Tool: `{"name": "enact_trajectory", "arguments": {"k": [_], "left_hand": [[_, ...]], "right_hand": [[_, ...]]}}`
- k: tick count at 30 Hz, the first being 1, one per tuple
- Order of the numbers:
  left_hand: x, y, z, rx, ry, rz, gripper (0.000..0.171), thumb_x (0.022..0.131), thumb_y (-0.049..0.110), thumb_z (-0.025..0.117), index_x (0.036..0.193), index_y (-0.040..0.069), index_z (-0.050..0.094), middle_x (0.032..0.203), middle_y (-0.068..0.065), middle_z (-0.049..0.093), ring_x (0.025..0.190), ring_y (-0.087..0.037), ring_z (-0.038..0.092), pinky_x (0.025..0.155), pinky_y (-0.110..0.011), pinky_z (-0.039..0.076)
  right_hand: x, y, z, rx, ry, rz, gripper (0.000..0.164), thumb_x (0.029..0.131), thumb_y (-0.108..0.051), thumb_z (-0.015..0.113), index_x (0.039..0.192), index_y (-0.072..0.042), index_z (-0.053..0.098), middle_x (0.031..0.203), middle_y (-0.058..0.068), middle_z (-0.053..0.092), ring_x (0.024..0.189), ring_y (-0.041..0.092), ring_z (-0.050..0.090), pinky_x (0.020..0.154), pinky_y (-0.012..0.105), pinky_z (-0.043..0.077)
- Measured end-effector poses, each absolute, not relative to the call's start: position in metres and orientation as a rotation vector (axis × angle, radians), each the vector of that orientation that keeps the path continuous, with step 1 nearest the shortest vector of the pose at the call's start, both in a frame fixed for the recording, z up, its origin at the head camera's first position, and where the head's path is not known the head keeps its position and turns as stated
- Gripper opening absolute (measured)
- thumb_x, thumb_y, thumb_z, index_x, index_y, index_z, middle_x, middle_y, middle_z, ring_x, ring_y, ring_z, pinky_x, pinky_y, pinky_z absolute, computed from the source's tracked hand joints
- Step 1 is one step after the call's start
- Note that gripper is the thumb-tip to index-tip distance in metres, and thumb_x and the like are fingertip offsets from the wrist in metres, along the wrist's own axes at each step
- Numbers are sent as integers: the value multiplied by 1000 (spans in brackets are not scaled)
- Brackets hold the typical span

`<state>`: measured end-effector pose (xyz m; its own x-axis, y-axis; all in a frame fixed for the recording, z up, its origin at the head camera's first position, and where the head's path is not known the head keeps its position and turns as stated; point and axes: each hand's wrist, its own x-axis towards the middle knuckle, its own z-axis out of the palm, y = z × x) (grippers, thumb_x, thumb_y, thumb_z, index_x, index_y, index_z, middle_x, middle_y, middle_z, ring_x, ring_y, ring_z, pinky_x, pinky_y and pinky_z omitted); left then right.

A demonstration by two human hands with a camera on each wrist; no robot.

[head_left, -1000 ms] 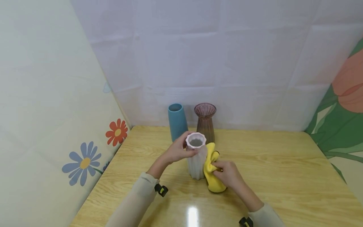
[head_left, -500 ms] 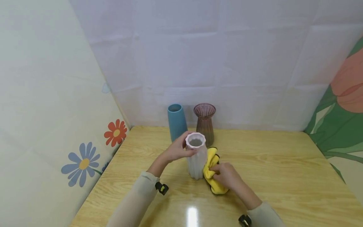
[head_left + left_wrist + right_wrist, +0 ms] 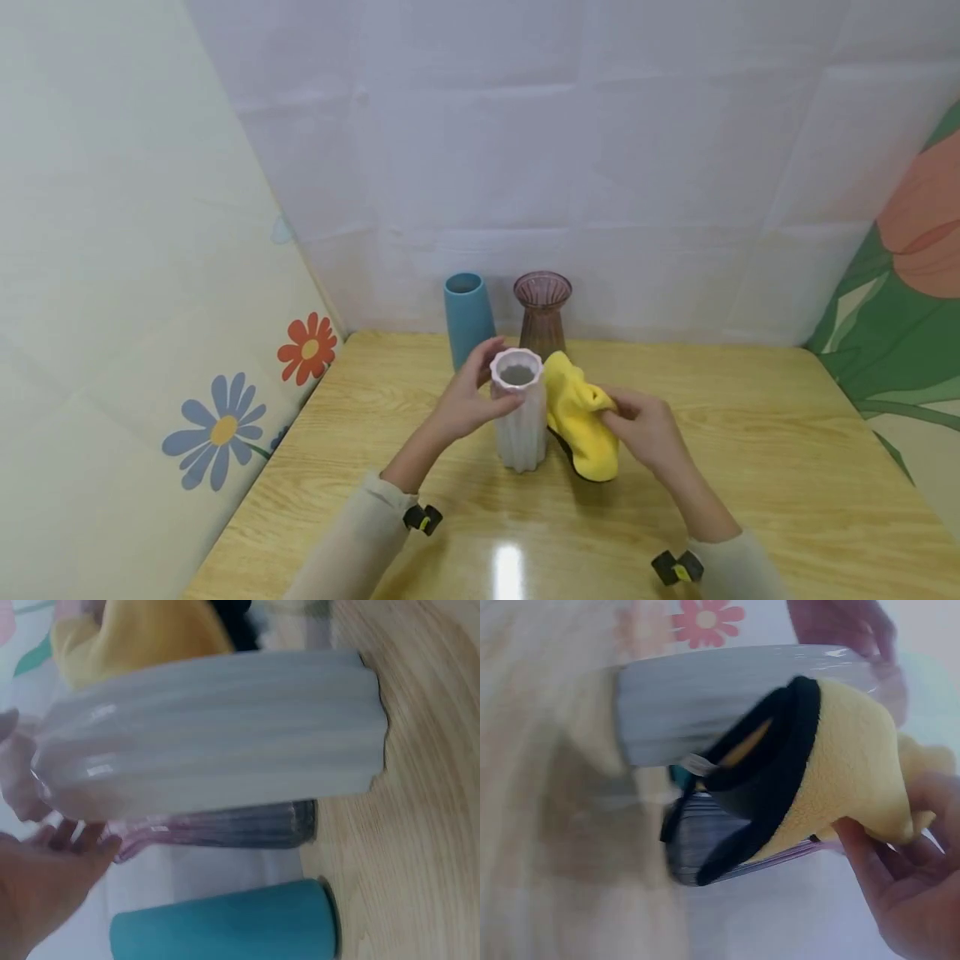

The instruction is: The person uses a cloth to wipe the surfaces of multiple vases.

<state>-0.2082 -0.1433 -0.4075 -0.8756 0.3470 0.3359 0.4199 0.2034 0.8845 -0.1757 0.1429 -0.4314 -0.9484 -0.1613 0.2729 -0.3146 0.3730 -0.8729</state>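
Note:
A white fluted vase [image 3: 521, 429] with a scalloped pinkish rim stands upright on the table. My left hand [image 3: 468, 400] loosely holds it near the top, thumb across the front and fingers behind; in the left wrist view the fingers [image 3: 79, 838] lie along the neck. To the right, my right hand [image 3: 645, 429] pinches a yellow cleaning cloth [image 3: 581, 421] with dark edging between thumb and fingers. The cloth hangs beside the vase, clear of the tabletop. In the right wrist view the folded cloth [image 3: 855, 757] covers part of the vase [image 3: 697, 697].
Behind the white vase, a blue vase [image 3: 468, 317] and a purple ribbed glass vase [image 3: 542, 321] stand near the back of the wooden table [image 3: 750, 433]. A pale sheet [image 3: 637, 167] hangs at the back, with flower-printed cloth on both sides.
My right hand has moved up and to the right, raising the cloth and spreading it out. The left hand's fingers have loosened slightly; the white vase has stayed in place.

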Motion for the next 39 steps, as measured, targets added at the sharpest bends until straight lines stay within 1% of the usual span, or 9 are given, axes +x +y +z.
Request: {"name": "enact_trajectory", "arguments": {"k": [3, 6, 10, 15, 18, 21, 25, 31, 39], "left_hand": [[-200, -135, -405, -634, -2366, -1770, 84, 83, 10, 83, 151, 1, 36, 146, -17, 49, 136, -32, 48, 116, -51, 36], [-193, -128, -404, -538, -2371, -1744, 81, 83, 15, 85, 148, 2, 40, 142, -14, 53, 133, -31, 51, 113, -53, 39], [-188, -121, -404, -452, -2394, -1699, 79, 82, 21, 86, 146, 3, 43, 137, -12, 57, 125, -30, 56, 106, -54, 45], [-188, -120, -406, -426, -2419, -1658, 77, 82, 26, 86, 145, 4, 46, 134, -10, 60, 119, -28, 59, 98, -51, 51], [-191, -123, -407, -473, -2437, -1638, 75, 84, 25, 84, 145, 4, 46, 134, -11, 60, 119, -28, 59, 98, -52, 51], [-196, -127, -408, -528, -2444, -1645, 72, 86, 21, 83, 145, 5, 46, 133, -11, 60, 121, -28, 58, 100, -52, 50], [-201, -132, -408, -587, -2443, -1656, 70, 86, 17, 82, 145, 5, 47, 132, -11, 61, 120, -27, 58, 99, -53, 51], [-203, -136, -407, -642, -2447, -1661, 73, 85, 17, 83, 146, 2, 46, 132, -12, 61, 119, -27, 58, 96, -50, 53], [-205, -136, -409, -651, -2446, -1683, 74, 86, 18, 82, 147, 2, 44, 132, -11, 61, 118, -26, 58, 97, -49, 52]], "right_hand": [[-175, 137, -423, 442, -2335, 1611, 31, 93, 0, 68, 123, -2, 72, 119, 16, 72, 100, 24, 71, 77, 24, 59], [-178, 126, -422, 487, -2208, 1463, 34, 88, 8, 68, 119, -2, 74, 115, 15, 74, 94, 20, 72, 71, 20, 58], [-185, 111, -428, 583, -2093, 1264, 40, 80, 13, 69, 116, -3, 75, 111, 13, 75, 84, 17, 70, 63, 20, 57], [-189, 100, -438, 713, -2017, 1168, 42, 78, 13, 72, 117, -3, 75, 112, 14, 75, 69, 11, 61, 55, 20, 52], [-188, 96, -445, 791, -1999, 1142, 43, 77, 14, 74, 118, 0, 73, 114, 16, 74, 71, 13, 64, 56, 19, 53], [-186, 92, -450, 868, -1997, 1118, 45, 76, 14, 77, 119, 3, 72, 119, 18, 71, 87, 25, 73, 73, 20, 58], [-184, 90, -452, 909, -2012, 1103, 47, 76, 13, 79, 121, 2, 71, 126, 18, 68, 108, 36, 70, 93, 24, 53], [-181, 90, -455, 909, -2043, 1080, 45, 77, 9, 80, 121, 1, 71, 125, 19, 68, 108, 35, 70, 90, 21, 54], [-179, 91, -462, 904, -2034, 1059, 45, 76, 7, 81, 119, 1, 72, 123, 20, 68, 106, 37, 70, 86, 28, 57]]}}
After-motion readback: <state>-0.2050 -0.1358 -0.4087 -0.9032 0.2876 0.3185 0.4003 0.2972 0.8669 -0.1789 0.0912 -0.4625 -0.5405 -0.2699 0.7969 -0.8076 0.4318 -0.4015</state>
